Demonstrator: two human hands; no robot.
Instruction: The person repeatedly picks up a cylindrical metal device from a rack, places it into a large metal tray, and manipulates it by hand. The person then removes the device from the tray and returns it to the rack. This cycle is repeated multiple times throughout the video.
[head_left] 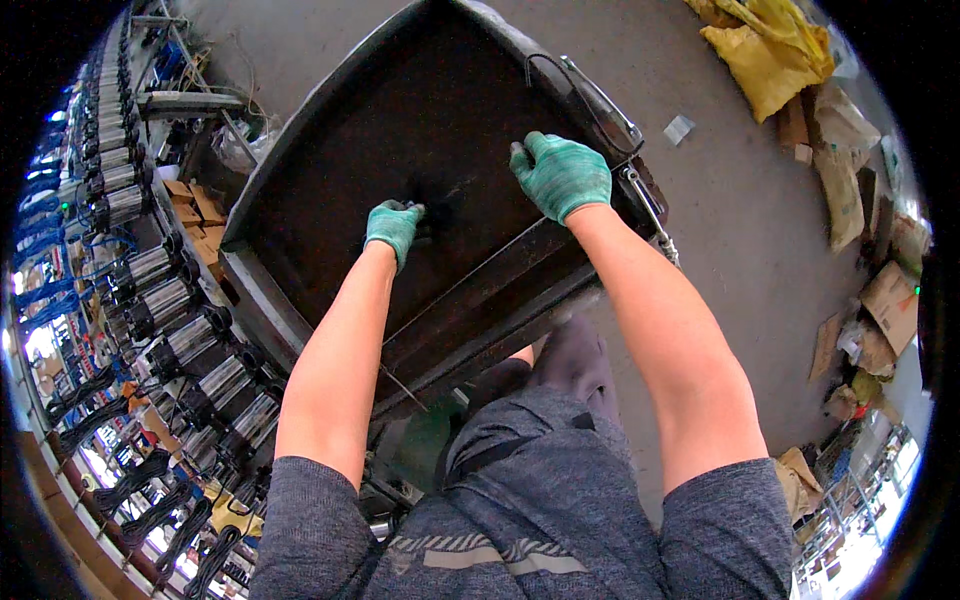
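Both my hands wear green knit gloves and hover over a large dark metal tray (pixel 330 95) with raised rims. My left hand (pixel 393 228) is left of the tray's middle, its fingers curled together. A small shiny bit shows at those fingertips, too small to name. Higher and to the right, my right hand (pixel 565 178) is closed near the tray's right side, thumb and forefinger drawn in. What it may hold is hidden. Just right of it, on the rim, lie two shiny metal hand tools, one farther away (pixel 605 100) and one nearer (pixel 648 208), beside a thin dark cable (pixel 545 62).
On the left stands a long rack of shiny cylindrical motor-like parts (pixel 150 267) with bundled black cables (pixel 130 480). Small cardboard boxes (pixel 195 205) sit beside the tray. Yellow sacks (pixel 765 65) and cardboard pieces (pixel 890 300) line the right. A clear plastic scrap (pixel 679 129) lies on the floor.
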